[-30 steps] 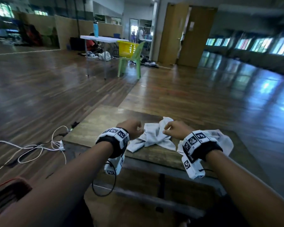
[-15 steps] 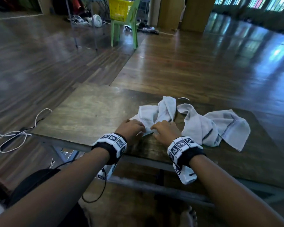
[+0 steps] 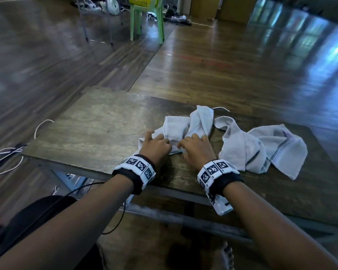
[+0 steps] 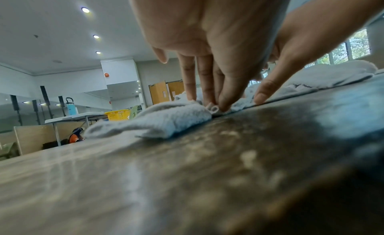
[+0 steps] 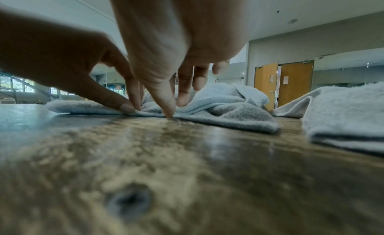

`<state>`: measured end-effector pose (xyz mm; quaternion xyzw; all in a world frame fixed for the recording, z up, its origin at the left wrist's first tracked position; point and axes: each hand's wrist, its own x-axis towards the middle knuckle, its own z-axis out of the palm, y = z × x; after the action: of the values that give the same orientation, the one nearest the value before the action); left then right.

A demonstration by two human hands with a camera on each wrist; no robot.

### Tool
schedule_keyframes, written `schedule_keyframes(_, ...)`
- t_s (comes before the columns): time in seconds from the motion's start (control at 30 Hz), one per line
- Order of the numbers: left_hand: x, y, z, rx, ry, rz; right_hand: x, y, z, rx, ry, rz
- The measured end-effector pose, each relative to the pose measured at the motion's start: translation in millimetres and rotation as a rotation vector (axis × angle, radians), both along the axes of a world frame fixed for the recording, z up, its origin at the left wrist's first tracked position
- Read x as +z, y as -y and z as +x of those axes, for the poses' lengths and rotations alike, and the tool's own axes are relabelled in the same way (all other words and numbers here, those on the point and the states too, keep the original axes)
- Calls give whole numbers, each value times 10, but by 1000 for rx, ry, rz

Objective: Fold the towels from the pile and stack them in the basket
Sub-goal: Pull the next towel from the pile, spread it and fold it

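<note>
A crumpled white towel [image 3: 185, 126] lies on the wooden table [image 3: 86, 133] near its front edge. My left hand [image 3: 157, 141] pinches the towel's near hem between thumb and fingers [image 4: 223, 103]. Close beside it, my right hand [image 3: 192, 142] pinches the same hem, its thumb tip [image 5: 168, 111] down at the cloth's edge. A second white towel [image 3: 261, 147] with dark stitched stripes lies loose to the right, untouched. The yellow basket [image 3: 140, 0] sits far off on a green chair [image 3: 146, 18]; it also shows in the left wrist view as the yellow basket [image 4: 117, 114].
White cables [image 3: 6, 154] trail on the floor left of the table. My bare foot [image 3: 225, 256] is under the table's front rail. A folding table's legs [image 3: 109, 26] stand near the chair. Wooden floor lies between the table and the basket.
The view has tipped down toward the table. Both hands have brought the towel's edge down onto the tabletop and now sit close together, with their fingers more spread than before.
</note>
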<state>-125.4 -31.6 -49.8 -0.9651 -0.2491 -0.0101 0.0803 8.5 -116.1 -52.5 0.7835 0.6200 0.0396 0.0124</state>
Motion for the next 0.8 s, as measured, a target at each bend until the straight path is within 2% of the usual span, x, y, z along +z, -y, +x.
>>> schedule_keyframes(0.1,21,-12,-5,-17,29,67,4,-38,24,-14,-18,36)
schedule_keyframes(0.2,29,-15,-10,0,15,-56,23,-58,37,-12,-42,62)
schedule_keyframes(0.37,208,-90,-77,14,234,-176,81,-4,-18,73,-134,132)
schedule_keyframes(0.43,267,-114,-128,5,302,-193,124,1,-49,80,-108,186)
schedule_keyframes(0.6,442,-111,-228,-6,440,-186,288,-9,-89,48,-41,371)
schedule_keyframes(0.8,557,-43,-290,-37,562,-221,666,100,-114,63,-141,444)
